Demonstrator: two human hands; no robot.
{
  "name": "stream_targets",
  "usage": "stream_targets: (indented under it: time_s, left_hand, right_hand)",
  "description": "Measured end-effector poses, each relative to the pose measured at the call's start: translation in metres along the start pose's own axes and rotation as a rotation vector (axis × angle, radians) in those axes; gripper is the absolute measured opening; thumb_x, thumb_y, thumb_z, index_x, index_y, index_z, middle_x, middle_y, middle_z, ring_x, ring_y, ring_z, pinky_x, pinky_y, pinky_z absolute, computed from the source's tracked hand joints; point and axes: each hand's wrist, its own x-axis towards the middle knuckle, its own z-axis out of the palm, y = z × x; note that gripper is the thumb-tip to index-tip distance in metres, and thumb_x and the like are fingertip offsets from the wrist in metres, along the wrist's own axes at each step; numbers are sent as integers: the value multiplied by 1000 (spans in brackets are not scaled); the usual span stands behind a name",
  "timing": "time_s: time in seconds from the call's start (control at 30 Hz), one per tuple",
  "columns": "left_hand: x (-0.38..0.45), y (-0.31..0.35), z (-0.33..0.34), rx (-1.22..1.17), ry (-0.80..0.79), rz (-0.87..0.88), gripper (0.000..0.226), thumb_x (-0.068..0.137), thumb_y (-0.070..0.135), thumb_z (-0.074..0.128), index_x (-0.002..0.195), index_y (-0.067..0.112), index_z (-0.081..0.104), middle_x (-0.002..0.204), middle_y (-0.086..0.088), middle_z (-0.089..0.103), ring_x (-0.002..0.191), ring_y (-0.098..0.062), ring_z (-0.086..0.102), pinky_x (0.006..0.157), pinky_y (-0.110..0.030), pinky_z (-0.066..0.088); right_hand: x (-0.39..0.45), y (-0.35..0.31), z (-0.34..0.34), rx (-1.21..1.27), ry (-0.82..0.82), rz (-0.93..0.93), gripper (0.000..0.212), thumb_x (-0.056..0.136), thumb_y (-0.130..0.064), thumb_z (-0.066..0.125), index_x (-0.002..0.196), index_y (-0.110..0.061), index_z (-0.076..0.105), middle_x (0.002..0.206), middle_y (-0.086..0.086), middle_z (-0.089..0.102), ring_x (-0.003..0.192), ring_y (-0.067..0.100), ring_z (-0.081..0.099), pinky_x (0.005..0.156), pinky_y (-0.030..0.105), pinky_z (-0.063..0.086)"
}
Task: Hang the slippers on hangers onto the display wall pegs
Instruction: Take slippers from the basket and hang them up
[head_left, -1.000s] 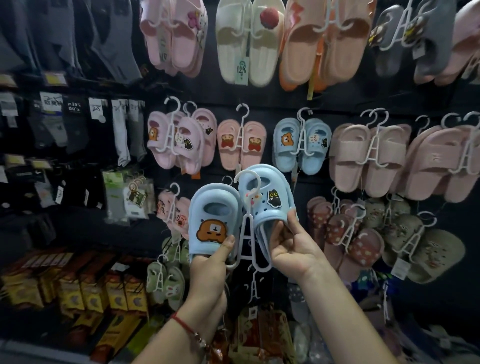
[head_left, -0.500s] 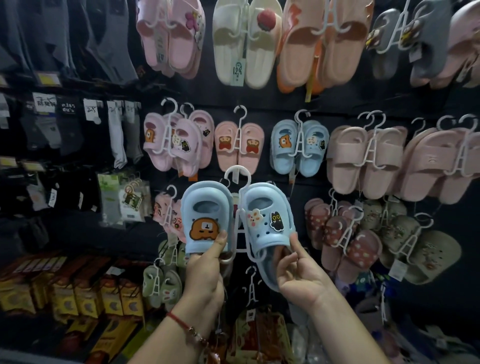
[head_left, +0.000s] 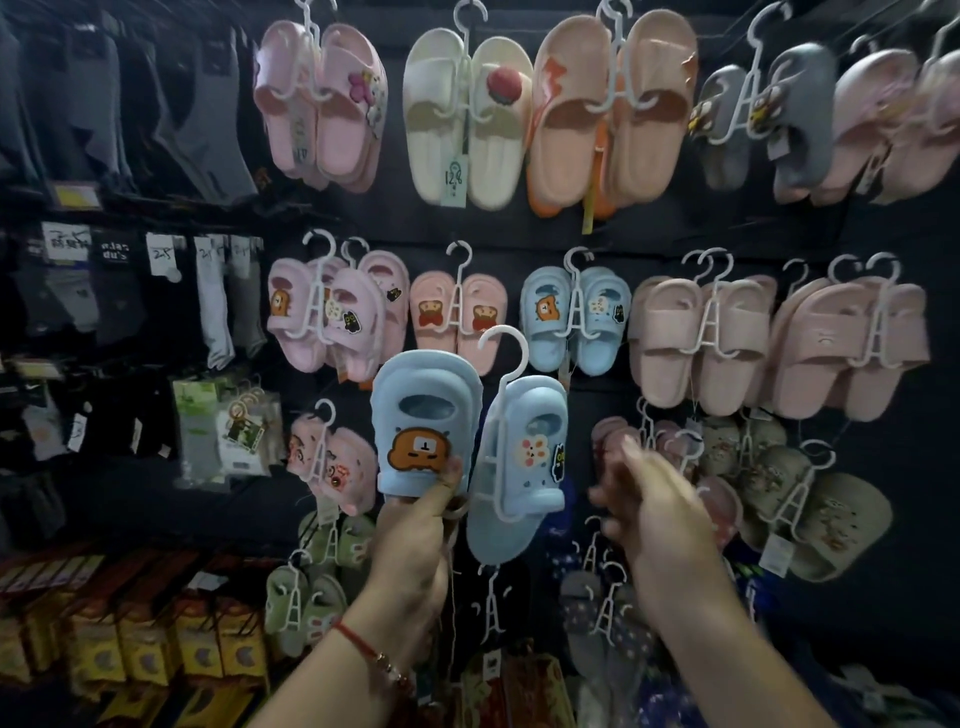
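Left hand (head_left: 415, 540) pinching the toe of a smooth, rounded blue foam slipper (head_left: 423, 426) bearing a brown bear charm; beside it, its mate (head_left: 524, 467) dangling from a thin white plastic hanger (head_left: 501, 395), hook unpegged before the dark display wall (head_left: 597, 239); right hand (head_left: 649, 509) blurred, fingers loose, grasping nothing

Slippers (head_left: 467, 447) before wall (head_left: 519, 228), socks (head_left: 208, 291) left.
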Motion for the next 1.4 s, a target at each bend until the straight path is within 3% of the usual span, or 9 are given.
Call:
stream_targets:
  time_s: [0.07, 0.2, 0.4, 0.57, 0.7, 0.83, 0.97, 1.1, 1.4]
  left_hand:
    - [-1, -2, 9, 13, 1, 15, 37, 78, 17, 74, 114, 14, 69, 107, -6, 77, 99, -25, 71, 80, -34, 55]
    - [-8, 0, 25, -17, -32, 14, 51, 74, 19, 75, 123, 9, 66, 114, -10, 75, 106, -28, 71, 92, -42, 56]
    - [-9, 4, 32, 50, -63, -49, 43, 69, 21, 78, 110, 11, 69, 108, -9, 77, 98, -25, 72, 81, -36, 58]
    - [-7, 2, 28, 323, -106, -160, 27, 88, 32, 74, 110, 17, 70, 88, 0, 76, 89, -22, 69, 76, -33, 52]
    - [-9, 14, 13, 731, -231, -320, 65, 79, 66, 68, 92, 3, 70, 62, -10, 58, 55, -20, 54, 57, -28, 44]
    - [0, 30, 11, 1198, -152, 167, 71, 74, 81, 51, 84, 13, 69, 68, -4, 69, 58, -11, 60, 60, -31, 51]
    - [26, 24, 26, 1218, -185, 607, 75, 79, 67, 68, 142, 44, 34, 132, 9, 40, 121, -13, 42, 100, -38, 42]
    - [58, 12, 53, 1188, -333, 555, 95, 80, 59, 74, 150, 60, 8, 139, 10, 27, 127, -16, 39, 104, -38, 42]
    - [120, 1, 116, 1368, -431, 622, 87, 78, 77, 60, 150, 58, 15, 122, 3, 43, 110, -17, 52, 95, -43, 53]
  right_hand:
    - [8, -32, 17, -74, -206, -92, 18, 100, -28, 56, 107, -14, 66, 91, 3, 68, 76, 18, 66, 49, 26, 46]
    - [51, -81, 47, -471, -241, -112, 57, 99, -40, 58, 148, -16, 40, 115, -2, 58, 91, 19, 71, 57, 25, 54]
    - [94, -99, 49, -804, -262, -172, 28, 101, -33, 58, 90, -12, 73, 83, 7, 69, 55, 9, 57, 50, 21, 42]
    - [96, -87, 43, -635, -240, -241, 21, 100, -27, 61, 93, -13, 74, 90, 9, 76, 67, 10, 70, 51, 21, 50]
    - [104, -80, 33, -532, -209, -246, 20, 100, -24, 60, 98, -9, 74, 96, 13, 75, 71, 17, 71, 53, 22, 54]
    - [116, -76, 23, -502, -178, -292, 22, 99, -24, 61, 91, -8, 74, 90, 18, 74, 63, 14, 65, 54, 23, 54]
    - [122, -72, 17, -470, -182, -280, 23, 100, -22, 60, 91, -5, 73, 80, 12, 71, 63, 15, 65, 56, 24, 55]
    - [130, -67, 11, -452, -213, -275, 21, 100, -20, 59, 91, -6, 72, 77, 10, 71, 66, 18, 67, 63, 30, 60]
    - [199, -98, -10, -673, -234, -414, 30, 103, -20, 56, 79, -6, 69, 66, 7, 68, 59, 16, 64, 62, 30, 58]
